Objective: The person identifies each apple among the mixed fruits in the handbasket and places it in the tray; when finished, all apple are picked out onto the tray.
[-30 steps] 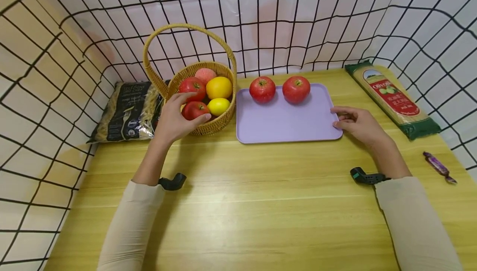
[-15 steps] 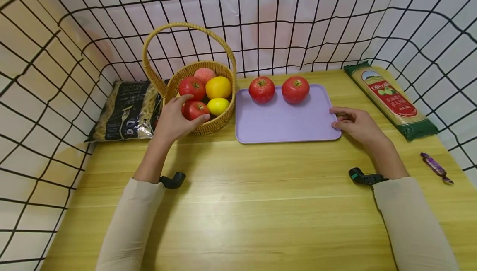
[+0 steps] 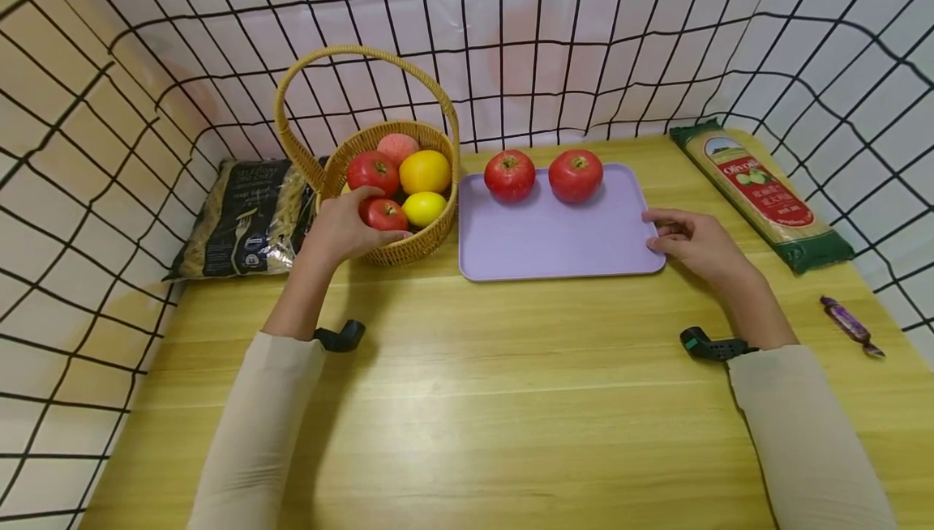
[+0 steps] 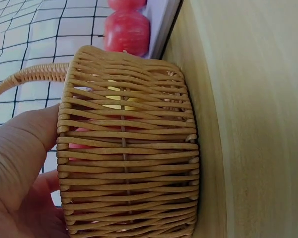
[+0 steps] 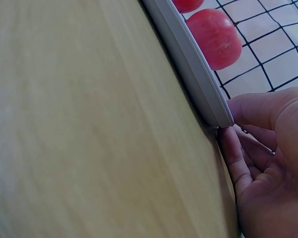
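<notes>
Black and clear plastic wraps a pasta bag (image 3: pixel 244 218) lying at far left, beside the wicker basket (image 3: pixel 409 251). Reaching over the basket's near-left rim, the left hand (image 3: pixel 330 226) has thumb and forefinger curved round the front red apple (image 3: pixel 385 215) – the apple sits inside the basket, next to a lemon (image 3: pixel 424 210). Behind these are another red fruit (image 3: pixel 374 173), a larger yellow fruit (image 3: pixel 426 171) and a pinkish one (image 3: pixel 398 147). Next comes the lilac tray (image 3: pixel 547 242), two red fruits (image 3: pixel 576 177) side by side along its back edge. At its right edge the right hand (image 3: pixel 693 245) pinches the rim – thumb against fingers. Farther right lie a green-ended noodle packet (image 3: pixel 762 198) and, nearer, a purple-wrapped sweet (image 3: pixel 850 325).
</notes>
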A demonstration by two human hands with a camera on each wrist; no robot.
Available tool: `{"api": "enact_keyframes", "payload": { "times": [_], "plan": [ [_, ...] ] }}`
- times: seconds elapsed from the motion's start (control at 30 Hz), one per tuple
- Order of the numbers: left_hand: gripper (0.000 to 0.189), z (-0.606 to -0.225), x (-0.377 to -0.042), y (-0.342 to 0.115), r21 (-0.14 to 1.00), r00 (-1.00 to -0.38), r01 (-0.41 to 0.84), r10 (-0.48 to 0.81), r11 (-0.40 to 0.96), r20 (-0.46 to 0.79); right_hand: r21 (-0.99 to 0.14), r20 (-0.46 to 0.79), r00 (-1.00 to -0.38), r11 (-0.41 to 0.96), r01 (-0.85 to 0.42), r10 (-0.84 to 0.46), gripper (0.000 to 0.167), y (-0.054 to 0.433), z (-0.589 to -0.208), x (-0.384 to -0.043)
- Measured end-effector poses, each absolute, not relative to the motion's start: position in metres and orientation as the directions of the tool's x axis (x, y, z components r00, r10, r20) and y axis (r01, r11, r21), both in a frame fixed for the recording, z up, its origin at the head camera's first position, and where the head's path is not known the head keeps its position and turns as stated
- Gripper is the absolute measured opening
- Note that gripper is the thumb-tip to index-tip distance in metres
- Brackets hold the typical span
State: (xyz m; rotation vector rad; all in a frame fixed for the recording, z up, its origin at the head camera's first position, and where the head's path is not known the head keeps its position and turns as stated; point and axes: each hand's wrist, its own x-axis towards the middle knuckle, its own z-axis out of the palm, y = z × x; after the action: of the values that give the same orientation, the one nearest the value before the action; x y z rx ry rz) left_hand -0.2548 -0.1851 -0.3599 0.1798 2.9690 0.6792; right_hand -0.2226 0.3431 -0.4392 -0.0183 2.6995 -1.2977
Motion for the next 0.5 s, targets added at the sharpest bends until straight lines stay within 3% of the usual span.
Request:
{"api": "enact_keyframes", "payload": {
  "times": [0.5],
  "plan": [
    [0.079, -0.3646, -0.2560, -0.1843, 0.483, -0.991, 0.112, 0.133, 0.869, -0.008, -0.795, -0.150, -0.986, 0.601, 0.082, -0.065, 0.050, 0.3419, -0.4399, -0.2242]
  ]
}}
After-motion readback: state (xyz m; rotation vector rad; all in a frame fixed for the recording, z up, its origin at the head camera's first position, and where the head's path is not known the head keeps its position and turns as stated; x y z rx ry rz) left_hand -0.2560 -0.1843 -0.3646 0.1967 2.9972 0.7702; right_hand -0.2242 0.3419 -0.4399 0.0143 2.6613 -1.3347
